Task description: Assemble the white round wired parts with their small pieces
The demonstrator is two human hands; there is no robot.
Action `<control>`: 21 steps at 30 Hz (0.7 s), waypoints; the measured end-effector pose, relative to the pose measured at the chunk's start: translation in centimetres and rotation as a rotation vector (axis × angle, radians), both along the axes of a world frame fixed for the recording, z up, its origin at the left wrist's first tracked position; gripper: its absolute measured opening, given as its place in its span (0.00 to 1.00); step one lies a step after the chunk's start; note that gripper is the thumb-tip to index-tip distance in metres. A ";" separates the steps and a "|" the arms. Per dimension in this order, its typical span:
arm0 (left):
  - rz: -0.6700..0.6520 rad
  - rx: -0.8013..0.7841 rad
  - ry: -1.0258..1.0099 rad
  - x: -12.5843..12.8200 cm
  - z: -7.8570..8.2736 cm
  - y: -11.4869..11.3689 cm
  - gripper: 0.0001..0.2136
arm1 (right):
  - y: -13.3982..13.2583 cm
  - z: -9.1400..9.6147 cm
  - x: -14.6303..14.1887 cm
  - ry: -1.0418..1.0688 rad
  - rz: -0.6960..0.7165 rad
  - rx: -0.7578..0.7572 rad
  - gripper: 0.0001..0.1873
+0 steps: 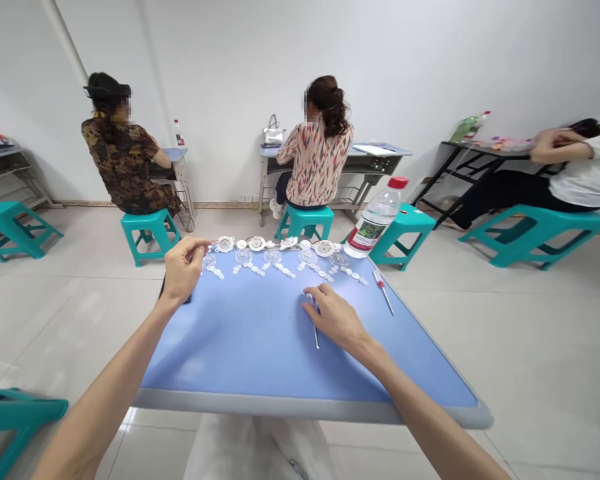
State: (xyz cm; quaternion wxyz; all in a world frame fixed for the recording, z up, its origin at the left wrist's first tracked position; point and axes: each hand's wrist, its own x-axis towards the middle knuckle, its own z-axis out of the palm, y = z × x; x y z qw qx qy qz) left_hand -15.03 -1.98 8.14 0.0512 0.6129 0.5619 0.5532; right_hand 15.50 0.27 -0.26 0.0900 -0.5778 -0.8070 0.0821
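At the far left of the blue table point(250, 333), my left hand point(184, 270) is closed in a pinch beside the row of parts. What its fingertips hold is too small to make out. A dark flat object point(187, 298) lies partly hidden under that wrist. My right hand point(337, 315) rests near the table's middle, fingers bent around a thin metal tool point(317, 337) whose lower end points toward me. Along the far edge stand several white round parts point(257, 244) with thin wires. Nearer to me lie clear round pieces point(273, 257) and chains of small white discs point(285, 269).
A water bottle point(375, 223) with a red cap stands at the far right corner. Below it lies a screwdriver point(384, 293) with a red and clear handle. Beyond, several people sit at desks on green stools point(150, 230). Another stool point(15, 420) is at left.
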 end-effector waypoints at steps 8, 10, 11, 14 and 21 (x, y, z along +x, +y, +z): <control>0.150 -0.031 -0.182 -5.4 -0.1 0.9 0.10 | 1.0 0.8 0.0 -0.109 0.105 -0.171 0.08; 0.153 -0.039 -0.205 -6.1 -0.1 1.3 0.09 | 1.0 1.1 -0.2 -0.130 0.131 -0.196 0.07; 0.156 -0.040 -0.202 -6.4 -0.2 1.4 0.09 | 1.0 1.2 -0.2 -0.139 0.135 -0.207 0.07; 0.175 -0.042 -0.154 -6.8 -0.7 2.1 0.10 | 1.0 1.3 0.1 -0.139 0.113 -0.235 0.09; 0.279 -0.140 0.045 -8.3 -1.3 4.3 0.13 | 1.4 0.2 2.8 -0.102 0.062 -0.288 0.12</control>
